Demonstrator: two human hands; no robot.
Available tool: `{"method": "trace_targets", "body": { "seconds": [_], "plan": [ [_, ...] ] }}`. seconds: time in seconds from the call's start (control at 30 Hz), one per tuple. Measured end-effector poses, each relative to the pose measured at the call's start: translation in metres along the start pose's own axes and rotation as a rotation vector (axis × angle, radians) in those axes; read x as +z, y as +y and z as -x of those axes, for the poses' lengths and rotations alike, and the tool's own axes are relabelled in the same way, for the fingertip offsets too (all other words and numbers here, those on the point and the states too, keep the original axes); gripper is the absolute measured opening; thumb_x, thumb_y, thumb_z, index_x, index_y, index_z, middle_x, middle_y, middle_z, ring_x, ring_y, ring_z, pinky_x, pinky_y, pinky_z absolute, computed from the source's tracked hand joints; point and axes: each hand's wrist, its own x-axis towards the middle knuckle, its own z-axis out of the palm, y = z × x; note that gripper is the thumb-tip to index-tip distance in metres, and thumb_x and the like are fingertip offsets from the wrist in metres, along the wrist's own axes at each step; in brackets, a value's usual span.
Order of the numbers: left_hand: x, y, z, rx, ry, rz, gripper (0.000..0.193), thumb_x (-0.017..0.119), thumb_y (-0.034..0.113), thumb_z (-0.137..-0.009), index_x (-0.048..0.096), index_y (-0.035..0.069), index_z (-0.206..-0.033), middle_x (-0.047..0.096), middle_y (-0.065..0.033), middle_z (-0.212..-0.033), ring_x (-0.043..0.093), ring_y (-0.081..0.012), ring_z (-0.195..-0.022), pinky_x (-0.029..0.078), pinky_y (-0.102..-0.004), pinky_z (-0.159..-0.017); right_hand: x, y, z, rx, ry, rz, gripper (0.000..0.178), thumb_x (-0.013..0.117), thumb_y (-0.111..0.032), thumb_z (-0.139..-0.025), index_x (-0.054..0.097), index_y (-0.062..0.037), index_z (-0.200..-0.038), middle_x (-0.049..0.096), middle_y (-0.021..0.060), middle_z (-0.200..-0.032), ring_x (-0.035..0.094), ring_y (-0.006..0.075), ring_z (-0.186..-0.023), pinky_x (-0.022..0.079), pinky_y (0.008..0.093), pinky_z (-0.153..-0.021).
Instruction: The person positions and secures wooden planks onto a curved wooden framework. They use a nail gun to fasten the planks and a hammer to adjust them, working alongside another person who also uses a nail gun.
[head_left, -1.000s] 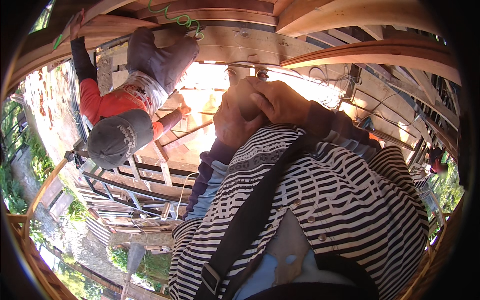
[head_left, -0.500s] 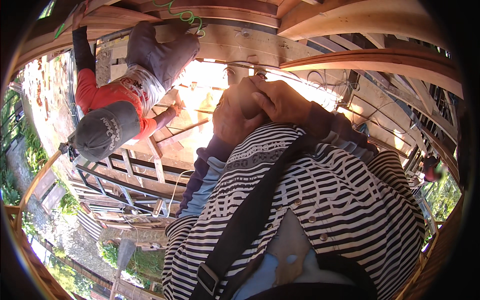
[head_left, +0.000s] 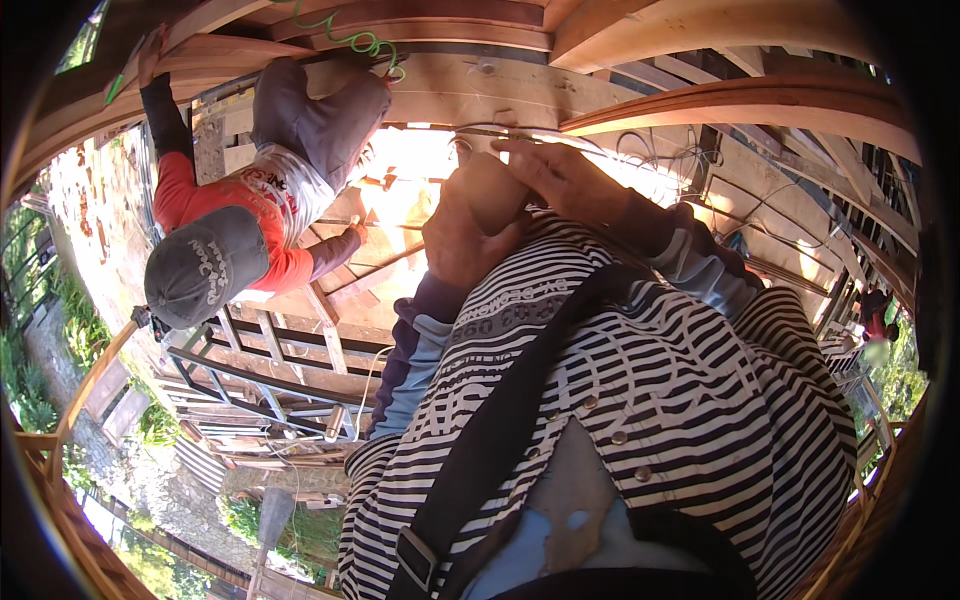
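**Item:** tan rounded piece (head_left: 493,188), kind not clear. It is held up against the lower edge of the wooden beam (head_left: 480,92), between the person's two hands.

**Left hand** (head_left: 458,240): curled around the lower side of the piece, gripping it from beneath.

**Right hand** (head_left: 566,180): released and flat, with the fingers stretched toward the left. It lies over the top of the piece, just under a thin wire (head_left: 640,150) that runs along the beam's edge.

**Change noted:** half a second ago both hands sat bunched together in one knot, lower and nearer the chest. They are now higher and closer to the beam. The right hand has uncurled and spread, while the left has kept its grip. By judgement, the left hand alone carries the piece and the right only steadies or feels along the edge.

**Adjoining:** striped shirt (head_left: 660,400), crossed by a black shoulder strap (head_left: 500,430).

**Further out:** a co-worker in a red shirt and grey cap (head_left: 205,265). One of the co-worker's arms is raised to an upper timber and the other hand is on the wooden framing (head_left: 300,340). Since the earlier view the co-worker has shifted lower in the picture. A green coiled cord (head_left: 352,40) hangs above, and there is greenery far below.
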Motion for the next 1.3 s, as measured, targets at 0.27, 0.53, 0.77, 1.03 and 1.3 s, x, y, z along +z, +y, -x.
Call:
{"method": "trace_targets", "body": {
  "seconds": [0.27, 0.53, 0.77, 1.03, 1.3],
  "plan": [
    [0.001, -0.002, 0.001, 0.034, 0.058, -0.027, 0.082, 0.081, 0.038, -0.065, 0.038, 0.003, -0.126, 0.059, -0.0207, -0.106, 0.063, -0.0372, -0.090, 0.052, -0.0443, -0.073, -0.013, 0.020, -0.013, -0.063, 0.065, -0.182, 0.037, 0.039, -0.028, -0.101, 0.058, 0.0037, -0.105, 0.060, 0.0029, -0.076, 0.050, 0.0072, -0.065, 0.044, 0.0216, -0.059],
    [-0.013, 0.036, -0.004, -0.100, 0.036, -0.028, 0.079, 0.080, 0.038, -0.065, 0.041, 0.006, -0.126, 0.059, -0.0188, -0.106, 0.063, -0.0370, -0.088, 0.052, -0.0440, -0.073, 0.015, 0.014, -0.009, -0.346, 0.196, 0.341, 0.028, 0.054, -0.023, -0.092, 0.058, 0.0036, -0.098, 0.061, 0.0158, -0.077, 0.060, 0.0236, -0.071, 0.047, 0.0324, -0.066],
    [-0.019, 0.030, -0.009, -0.011, -0.054, -0.023, 0.070, 0.078, 0.038, -0.065, 0.045, 0.006, -0.118, 0.058, -0.0162, -0.099, 0.057, -0.0343, -0.097, 0.049, -0.0426, -0.079, 0.022, 0.012, -0.015, -0.248, 0.175, 0.368, 0.023, 0.056, -0.020, -0.090, 0.059, 0.0011, -0.098, 0.063, 0.0177, -0.082, 0.062, 0.0294, -0.075, 0.048, 0.0352, -0.068],
    [-0.027, 0.018, -0.016, -0.042, -0.142, -0.006, 0.071, 0.075, 0.043, -0.072, 0.047, 0.002, -0.122, 0.059, -0.0186, -0.112, 0.061, -0.0353, -0.097, 0.049, -0.0393, -0.085, 0.012, 0.029, -0.026, -0.219, 0.160, 0.280, 0.027, 0.053, -0.024, -0.095, 0.061, 0.0017, -0.098, 0.063, 0.0129, -0.081, 0.060, 0.0187, -0.074, 0.047, 0.0314, -0.069],
    [-0.079, -0.025, -0.003, -0.243, -0.043, 0.937, 0.041, 0.069, 0.001, -0.082, 0.057, -0.002, -0.121, 0.066, -0.0084, -0.103, 0.063, -0.0114, -0.089, 0.051, -0.0246, -0.077, -0.026, 0.035, -0.057, -0.012, 0.246, -0.230, 0.035, 0.054, -0.030, -0.094, 0.063, 0.0037, -0.096, 0.064, 0.0051, -0.078, 0.057, 0.0098, -0.071, 0.046, 0.0245, -0.064]
  ]
}}
